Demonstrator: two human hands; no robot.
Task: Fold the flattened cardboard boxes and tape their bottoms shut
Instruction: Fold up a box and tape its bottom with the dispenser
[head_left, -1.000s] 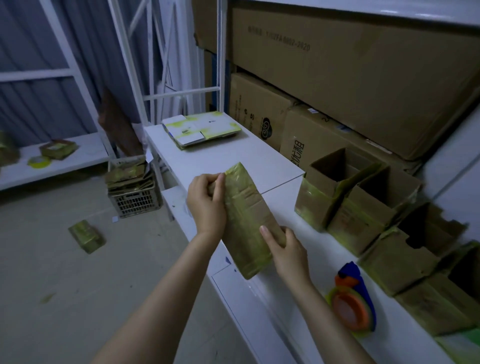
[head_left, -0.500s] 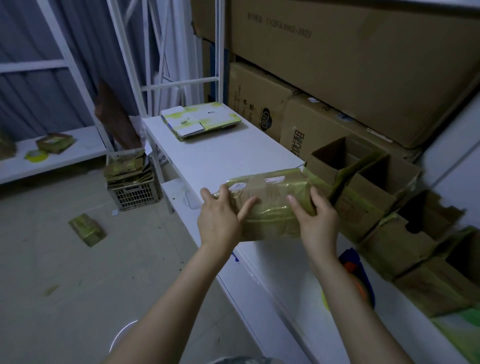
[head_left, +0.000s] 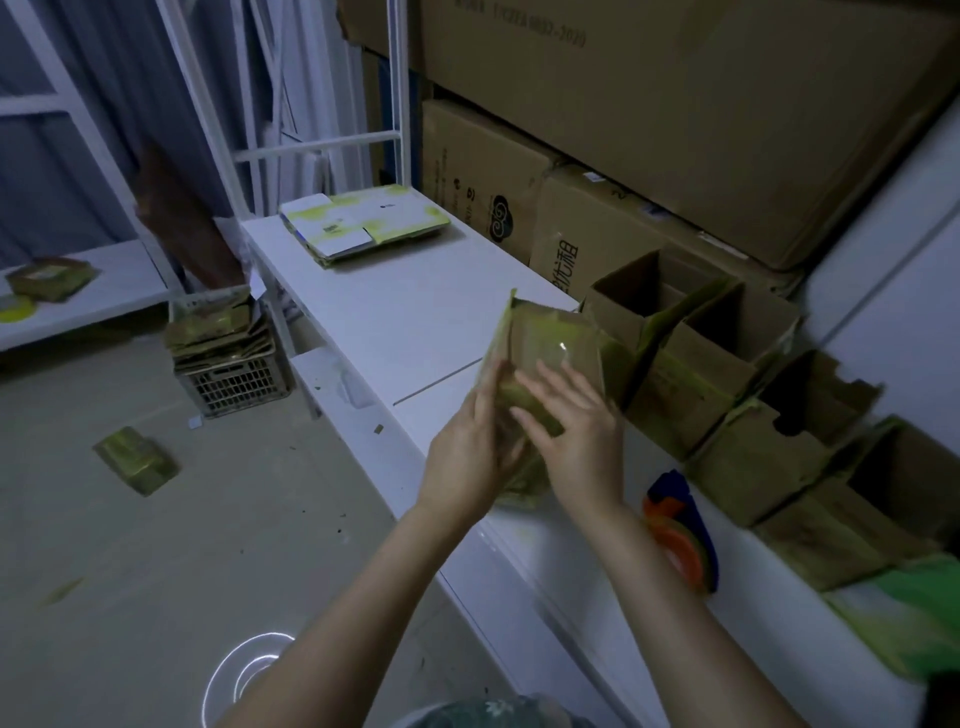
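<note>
The cardboard box (head_left: 556, 343) was in the air just above the near edge of the white table (head_left: 415, 312), btw. the two hands. It was partly opened and not yet a proper square tube. Its long axis ran away from the person and upward, w/ the far end tilted up toward the shelf and the near end low, hidden behind the hands.

The left hand (head_left: 465, 452) held it on the left side, fingers curled along that edge. The picture was blurred there, so the exact grip was not clear. The right hand (head_left: 582, 447) lay on the front face, fingers (head_left: 561, 387) straight and spread, pressing flat and holding nothing. Both hands were at the near end, approx. equally close, and the far end was free.

In my judgement the step was opening the flat box into shape, i.e. before the bottom flaps are folded. The next move depended on one thing: the near end pointed toward the person and down, so the box would prob. need turning to bring one end up for taping.

The tape dispenser (head_left: 685, 540) lay on the table just beside the right forearm, so the right hand was the nearer one for it. Behind it stood a row of folded boxes (head_left: 691, 374), open tops up, touching each other. A stack of flat boxes (head_left: 363, 223) lay at the far end of the table.
</note>
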